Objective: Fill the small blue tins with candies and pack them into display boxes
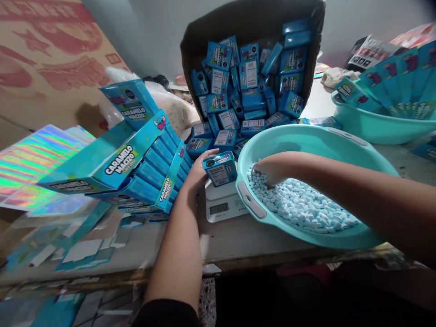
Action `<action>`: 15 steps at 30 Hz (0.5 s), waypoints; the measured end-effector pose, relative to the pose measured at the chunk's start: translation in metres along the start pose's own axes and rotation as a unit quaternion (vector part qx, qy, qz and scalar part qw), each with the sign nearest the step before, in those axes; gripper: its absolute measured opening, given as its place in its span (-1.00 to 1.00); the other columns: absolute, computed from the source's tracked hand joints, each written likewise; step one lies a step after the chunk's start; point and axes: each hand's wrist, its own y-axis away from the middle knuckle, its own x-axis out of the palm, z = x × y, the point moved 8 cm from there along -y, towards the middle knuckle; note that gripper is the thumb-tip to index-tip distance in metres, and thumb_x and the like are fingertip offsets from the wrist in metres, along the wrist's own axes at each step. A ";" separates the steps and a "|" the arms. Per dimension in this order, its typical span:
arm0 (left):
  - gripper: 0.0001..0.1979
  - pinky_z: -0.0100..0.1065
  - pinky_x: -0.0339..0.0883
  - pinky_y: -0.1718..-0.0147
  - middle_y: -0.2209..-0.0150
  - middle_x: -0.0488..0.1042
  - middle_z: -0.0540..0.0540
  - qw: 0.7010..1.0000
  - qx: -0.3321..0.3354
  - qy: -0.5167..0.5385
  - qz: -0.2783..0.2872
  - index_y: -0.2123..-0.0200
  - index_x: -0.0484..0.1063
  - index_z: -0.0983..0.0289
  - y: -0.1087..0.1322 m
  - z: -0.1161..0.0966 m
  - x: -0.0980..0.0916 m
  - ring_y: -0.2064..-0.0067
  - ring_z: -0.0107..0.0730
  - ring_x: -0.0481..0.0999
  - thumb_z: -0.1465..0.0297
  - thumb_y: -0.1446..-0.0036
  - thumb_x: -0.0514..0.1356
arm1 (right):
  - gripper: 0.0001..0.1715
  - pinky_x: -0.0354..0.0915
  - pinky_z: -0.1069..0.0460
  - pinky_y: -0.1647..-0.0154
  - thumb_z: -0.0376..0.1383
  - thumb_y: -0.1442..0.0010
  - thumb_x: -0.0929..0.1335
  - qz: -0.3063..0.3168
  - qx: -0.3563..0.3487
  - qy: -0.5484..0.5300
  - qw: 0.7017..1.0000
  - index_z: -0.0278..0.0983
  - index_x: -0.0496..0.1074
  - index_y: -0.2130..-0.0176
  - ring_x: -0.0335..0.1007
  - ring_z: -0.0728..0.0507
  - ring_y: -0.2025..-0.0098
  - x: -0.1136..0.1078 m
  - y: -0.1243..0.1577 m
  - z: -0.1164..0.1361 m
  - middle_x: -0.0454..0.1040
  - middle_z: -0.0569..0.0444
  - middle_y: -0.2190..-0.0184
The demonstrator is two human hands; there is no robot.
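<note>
My left hand (198, 169) is closed around the left side of a small blue candy box (220, 170), which stands over the white digital scale (227, 209). White pieces show at the box's top. To the right, my right hand (272, 167) reaches into a turquoise basin (340, 136), its fingers sunk among pale blue and white candies (303, 204) and hidden from sight. The scale's display is lit, but its digits are hard to read.
Behind my hands, a tipped carton (254, 18) spills many small blue boxes (250, 75). Stacked display boxes (121, 165) stand on the left, near shiny iridescent sheets (37, 168). Another turquoise basin (381, 125) at far right holds printed cartons.
</note>
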 end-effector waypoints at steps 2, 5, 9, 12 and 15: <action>-0.51 -0.21 0.45 0.06 0.17 0.62 0.13 0.999 0.035 -0.032 0.019 0.09 0.55 0.24 -0.002 0.001 0.001 0.09 -0.15 0.57 0.26 0.16 0.44 | -0.26 0.34 -0.12 0.12 -0.35 -0.07 0.47 -0.003 0.005 -0.002 1.000 -0.41 0.38 -0.23 0.46 -0.37 0.04 -0.001 0.001 -0.001 0.49 -0.24 -0.03; -0.67 -0.18 0.47 0.10 0.33 0.62 0.10 0.997 0.045 -0.063 0.018 0.28 0.58 0.26 -0.004 0.008 -0.002 0.16 -0.13 0.56 0.25 0.14 0.44 | -0.26 0.33 -0.11 0.12 -0.37 -0.07 0.47 -0.010 0.014 0.003 1.000 -0.42 0.37 -0.23 0.46 -0.36 0.05 -0.003 0.004 -0.001 0.50 -0.24 -0.02; -0.79 -0.24 0.47 0.20 0.41 0.59 0.06 0.995 0.039 -0.087 0.003 0.43 0.57 0.25 -0.002 0.012 -0.006 0.26 -0.19 0.53 0.29 0.13 0.44 | -0.27 0.33 -0.10 0.12 -0.34 -0.11 0.47 -0.004 0.005 0.008 1.000 -0.42 0.36 -0.24 0.46 -0.36 0.03 -0.003 0.005 0.002 0.48 -0.25 -0.06; -0.79 -0.27 0.45 0.28 0.42 0.58 0.05 0.994 0.036 -0.107 -0.005 0.44 0.57 0.25 -0.001 0.012 -0.007 0.31 -0.22 0.51 0.29 0.15 0.44 | -0.27 0.32 -0.10 0.12 -0.34 -0.11 0.47 0.000 0.006 0.011 1.000 -0.42 0.35 -0.25 0.46 -0.35 0.03 -0.002 0.004 0.000 0.48 -0.24 -0.06; -0.77 -0.28 0.44 0.30 0.42 0.57 0.04 0.991 0.038 -0.127 -0.001 0.42 0.55 0.27 -0.001 0.011 -0.005 0.32 -0.24 0.50 0.26 0.12 0.42 | -0.25 0.32 -0.10 0.13 -0.35 -0.07 0.49 -0.019 0.002 -0.007 1.000 -0.43 0.38 -0.23 0.46 -0.34 0.06 -0.003 0.001 -0.001 0.50 -0.23 -0.03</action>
